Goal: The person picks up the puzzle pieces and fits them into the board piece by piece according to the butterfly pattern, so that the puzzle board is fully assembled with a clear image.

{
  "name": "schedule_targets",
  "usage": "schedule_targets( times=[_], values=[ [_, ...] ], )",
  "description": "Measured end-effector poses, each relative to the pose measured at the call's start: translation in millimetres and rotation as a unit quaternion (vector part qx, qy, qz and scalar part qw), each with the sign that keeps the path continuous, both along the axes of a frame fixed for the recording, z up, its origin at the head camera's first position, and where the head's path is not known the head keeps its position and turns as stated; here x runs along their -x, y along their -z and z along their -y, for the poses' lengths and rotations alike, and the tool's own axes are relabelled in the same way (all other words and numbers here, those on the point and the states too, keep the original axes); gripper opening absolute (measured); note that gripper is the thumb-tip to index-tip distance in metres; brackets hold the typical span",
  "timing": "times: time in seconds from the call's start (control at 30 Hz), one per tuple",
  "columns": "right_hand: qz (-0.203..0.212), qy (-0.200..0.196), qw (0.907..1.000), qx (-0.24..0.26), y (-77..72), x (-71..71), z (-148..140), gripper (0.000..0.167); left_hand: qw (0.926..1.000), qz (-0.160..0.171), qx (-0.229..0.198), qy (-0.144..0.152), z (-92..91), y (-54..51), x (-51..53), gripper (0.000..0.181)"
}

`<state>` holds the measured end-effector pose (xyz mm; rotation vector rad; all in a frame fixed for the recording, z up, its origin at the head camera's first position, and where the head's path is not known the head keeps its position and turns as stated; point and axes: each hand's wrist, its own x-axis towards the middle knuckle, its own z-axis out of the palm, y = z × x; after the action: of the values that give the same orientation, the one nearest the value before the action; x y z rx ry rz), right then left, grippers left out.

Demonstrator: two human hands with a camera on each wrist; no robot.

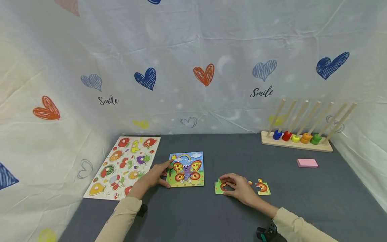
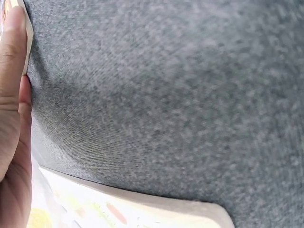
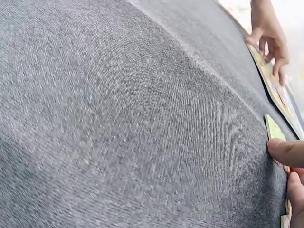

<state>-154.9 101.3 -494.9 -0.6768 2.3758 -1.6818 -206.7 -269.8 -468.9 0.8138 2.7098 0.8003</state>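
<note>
A square butterfly picture board [image 1: 186, 169] lies flat left of centre. My left hand [image 1: 155, 176] rests at its left side, thumb by the lower corner and a fingertip higher up; in the left wrist view the thumb of this hand [image 2: 12, 109] lies straight along the board's edge. Further right, my right hand [image 1: 240, 190] pinches a green puzzle piece [image 1: 219, 188] with a red-orange curve between thumb and fingers, covering part of it. The right wrist view shows the thumb of that hand [image 3: 289, 154] on the green piece [image 3: 274, 128]. Another puzzle piece [image 1: 264, 189] lies right of this hand.
At the left lies a white fruit picture board [image 1: 121, 168], partly behind the left forearm. A wooden peg stand [image 1: 296, 144] with coloured rings stands at the back right, a pink block [image 1: 307, 163] in front of it. Printed cloth hangs behind the grey table [image 1: 193, 215].
</note>
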Motion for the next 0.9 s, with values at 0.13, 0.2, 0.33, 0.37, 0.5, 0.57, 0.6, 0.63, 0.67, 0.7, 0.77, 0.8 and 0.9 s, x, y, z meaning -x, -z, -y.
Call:
schedule_targets(
  times=[0.13, 0.2, 0.33, 0.37, 0.5, 0.57, 0.6, 0.63, 0.67, 0.7, 0.77, 0.8, 0.9],
  values=[
    [-0.001, -0.009, 0.9999, 0.014, 0.5, 2.4, -0.7, 0.045, 1.0, 0.003, 0.007, 0.0, 0.8, -0.4, 1.1, 0.092],
    [-0.002, -0.008, 0.9998, 0.017, 1.0, 3.7, -0.7, 0.045, 1.0, 0.006, 0.007, -0.002, 1.2, -0.1, 1.6, 0.092],
    [0.0, -0.004, 0.9998, 0.019, 1.5, 5.6, -1.7, 0.045, 0.9999, 0.005, 0.011, -0.001, 1.3, 0.0, 2.0, 0.092],
    [0.0, -0.003, 0.9998, 0.018, 1.5, 5.9, -2.1, 0.045, 0.9999, 0.004, 0.012, -0.002, 1.1, -0.2, 2.0, 0.092],
    [0.001, -0.007, 0.9998, 0.02, 1.1, 6.1, -3.8, 0.046, 0.9999, 0.002, 0.015, -0.003, -0.1, -1.2, 1.8, 0.092],
    [0.003, -0.011, 0.9997, 0.021, 1.3, 5.8, -4.6, 0.045, 0.9999, 0.002, 0.015, -0.004, -0.6, -1.5, 1.7, 0.092],
    [0.005, -0.012, 0.9997, 0.022, 1.6, 5.8, -4.9, 0.045, 0.9999, 0.003, 0.014, -0.004, -0.8, -1.5, 1.6, 0.091],
    [0.007, -0.014, 0.9996, 0.024, 1.8, 5.7, -5.3, 0.045, 0.9999, 0.003, 0.015, -0.005, -1.1, -1.5, 1.5, 0.091],
    [0.009, -0.015, 0.9995, 0.024, 2.2, 5.7, -5.5, 0.044, 0.9999, 0.004, 0.015, -0.005, -1.3, -1.4, 1.6, 0.091],
    [0.011, -0.016, 0.9995, 0.025, 2.5, 5.8, -5.8, 0.044, 0.9999, 0.003, 0.014, -0.005, -1.5, -1.2, 1.6, 0.091],
    [0.014, -0.016, 0.9994, 0.027, 3.2, 6.3, -6.1, 0.044, 0.9999, 0.003, 0.014, -0.006, -1.8, -0.7, 1.8, 0.091],
    [0.014, -0.014, 0.9995, 0.026, 3.4, 6.5, -6.2, 0.044, 0.9999, 0.003, 0.014, -0.007, -1.9, -0.4, 1.9, 0.092],
    [0.011, -0.008, 0.9998, 0.018, 3.4, 7.5, -6.3, 0.045, 0.9999, 0.0, 0.014, -0.008, -1.9, 0.0, 2.3, 0.092]
  ],
)
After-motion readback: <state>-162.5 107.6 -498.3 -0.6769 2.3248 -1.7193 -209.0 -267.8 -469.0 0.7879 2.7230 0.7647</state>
